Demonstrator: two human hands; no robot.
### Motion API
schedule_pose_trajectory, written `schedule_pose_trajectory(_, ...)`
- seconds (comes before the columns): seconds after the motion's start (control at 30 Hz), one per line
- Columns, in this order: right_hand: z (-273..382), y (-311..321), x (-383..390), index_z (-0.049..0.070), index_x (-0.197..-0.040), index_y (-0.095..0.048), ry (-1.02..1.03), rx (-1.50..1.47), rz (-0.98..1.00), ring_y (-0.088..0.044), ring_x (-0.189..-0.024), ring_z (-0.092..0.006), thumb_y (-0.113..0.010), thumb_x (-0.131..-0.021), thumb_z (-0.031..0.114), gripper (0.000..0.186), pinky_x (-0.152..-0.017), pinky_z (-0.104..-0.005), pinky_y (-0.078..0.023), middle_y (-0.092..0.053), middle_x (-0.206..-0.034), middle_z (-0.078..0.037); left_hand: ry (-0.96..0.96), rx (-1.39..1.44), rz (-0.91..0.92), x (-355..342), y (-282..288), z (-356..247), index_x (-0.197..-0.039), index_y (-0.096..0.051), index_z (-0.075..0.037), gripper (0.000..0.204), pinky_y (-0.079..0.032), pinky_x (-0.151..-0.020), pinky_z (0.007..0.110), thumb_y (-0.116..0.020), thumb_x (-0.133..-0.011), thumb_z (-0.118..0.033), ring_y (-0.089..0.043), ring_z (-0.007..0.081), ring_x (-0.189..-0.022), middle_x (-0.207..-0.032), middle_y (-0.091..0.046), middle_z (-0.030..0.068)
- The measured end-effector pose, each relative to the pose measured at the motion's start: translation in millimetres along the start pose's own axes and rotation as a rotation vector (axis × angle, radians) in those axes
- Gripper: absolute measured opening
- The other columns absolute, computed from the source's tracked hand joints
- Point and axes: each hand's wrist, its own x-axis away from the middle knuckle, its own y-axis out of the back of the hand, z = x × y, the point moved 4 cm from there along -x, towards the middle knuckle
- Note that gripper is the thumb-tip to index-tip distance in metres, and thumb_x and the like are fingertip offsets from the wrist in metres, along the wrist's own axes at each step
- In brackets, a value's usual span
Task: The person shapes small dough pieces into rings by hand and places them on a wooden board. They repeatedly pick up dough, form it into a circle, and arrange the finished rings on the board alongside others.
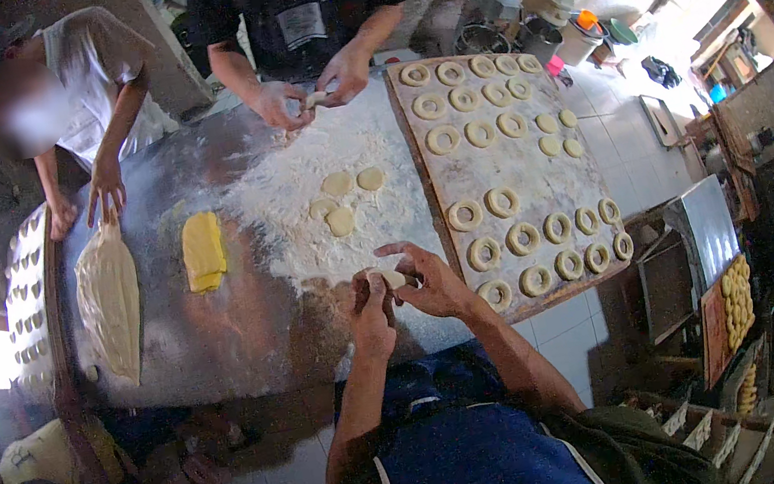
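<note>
Left hand (371, 297) and right hand (430, 279) pinched together around a small dough piece (393, 278) at the near edge of the floured tabletop (250, 335), wooden board (540, 187) of dough rings (485, 253) just beside the right hand, flat dough rounds (340, 199) in flour beyond

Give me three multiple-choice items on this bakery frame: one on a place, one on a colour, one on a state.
1. Where does the board of dough rings lie?
A. on the person's right
B. on the person's left
C. on the floor

2. What colour is the block on the metal table?
A. red
B. yellow
C. black

3. What are the left hand and right hand doing?
A. resting flat
B. gripping a knife
C. holding a dough piece between them

Answers: 1 A, the board fills the table's right side. 2 B, it shows plainly yellow. 3 C, both hands' fingers close around the pale piece.
</note>
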Motion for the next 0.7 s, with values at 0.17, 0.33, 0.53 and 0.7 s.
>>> schedule_pose_trajectory(0.17, -11.8, 11.0, 0.3, 0.006, -0.124, -0.051, -0.176, -0.534, -0.143, -0.046, -0.064, -0.0112, -0.050, -0.093, 0.020, 0.033, -0.064, -0.0279, -0.042, -0.050, -0.068, 0.001, -0.239, -0.331, 0.300, -3.6, -20.6, -7.9, -0.120, -0.047, -0.009, 0.055, -0.050, -0.082, 0.028, -0.049, -0.068, 0.009, -0.058, 0.0217, -0.092, -0.099, -0.055, 0.0045)
schedule_pose_trajectory(0.33, -36.9, 37.7, 8.7, -0.004, -0.085, -0.059, -0.480, 0.067, -0.338, -0.052, -0.055, -0.0190, -0.044, -0.100, 0.033, 0.042, -0.054, -0.0365, -0.046, -0.061, -0.070, -0.013, -0.117, 0.141, 0.215, -17.2, -47.8, 18.2, -0.111, -0.045, -0.008, 0.037, -0.048, -0.066, 0.027, -0.051, -0.074, -0.002, -0.057, 0.0154, -0.084, -0.095, -0.053, 0.0050)
schedule_pose_trajectory(0.53, -36.8, 72.9, 24.6, -0.003, -0.079, -0.061, 0.035, 0.069, -0.479, -0.048, -0.055, -0.0153, -0.044, -0.098, 0.040, 0.050, -0.051, -0.0321, -0.039, -0.056, -0.066, -0.006, -0.325, -0.511, 0.231, -31.4, -83.5, 42.2, -0.093, -0.044, -0.006, 0.018, -0.043, -0.057, 0.029, -0.047, -0.095, -0.024, -0.052, 0.0118, -0.071, -0.076, -0.050, 0.0049)
schedule_pose_trajectory(0.7, -52.3, 108.2, 35.1, -0.004, -0.074, -0.062, -0.125, -0.194, -0.471, -0.043, -0.052, -0.0155, -0.046, -0.098, 0.044, 0.056, -0.049, -0.0367, -0.037, -0.046, -0.055, -0.008, -0.142, -0.115, -0.078, -38.9, -115.5, 87.2, -0.080, -0.051, -0.004, 0.034, -0.044, -0.061, 0.031, -0.040, -0.099, -0.030, -0.051, 0.0132, -0.068, -0.073, -0.050, 0.0017)
